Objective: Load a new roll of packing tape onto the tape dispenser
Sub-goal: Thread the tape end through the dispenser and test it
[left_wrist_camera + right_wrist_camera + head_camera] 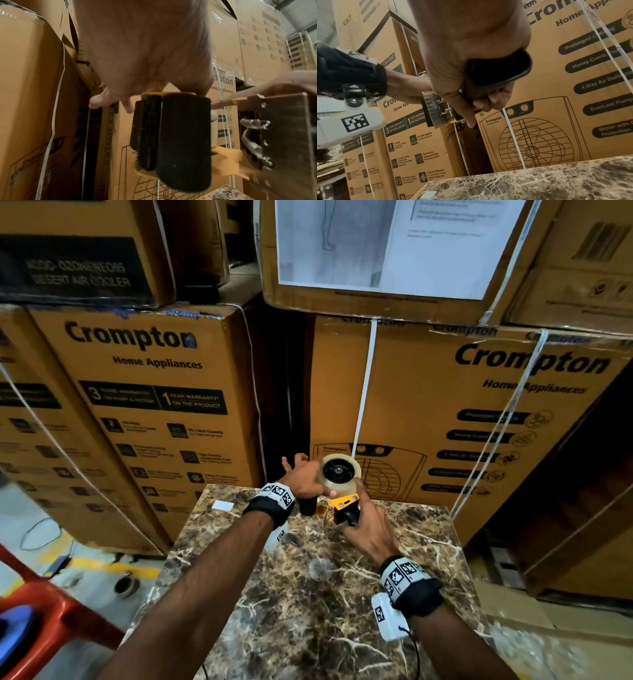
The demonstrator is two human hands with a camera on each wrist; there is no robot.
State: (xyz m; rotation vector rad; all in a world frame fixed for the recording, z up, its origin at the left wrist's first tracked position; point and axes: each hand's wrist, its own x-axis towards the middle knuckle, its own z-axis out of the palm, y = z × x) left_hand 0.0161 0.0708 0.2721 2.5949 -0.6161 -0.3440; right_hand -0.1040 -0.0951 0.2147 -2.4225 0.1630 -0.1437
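Observation:
The tape dispenser (343,503) has a yellow frame, a black handle (350,517) and a black roller (185,142). It is held up above the far end of the marble table (308,594). A clear tape roll (340,472) sits on its black hub. My left hand (305,481) lies against the roll's left side with fingers spread and the thumb on the roll's lower rim. My right hand (363,529) grips the handle (498,70), its index finger (469,119) stretched out along the frame toward the roll. A metal plate (283,135) with springs shows beside the roller.
Stacked cardboard appliance boxes (445,405) with white straps stand right behind the table, with a dark gap (284,392) between two stacks. A small white label (222,505) lies on the table's far left. A red plastic chair (41,621) stands on the floor at lower left.

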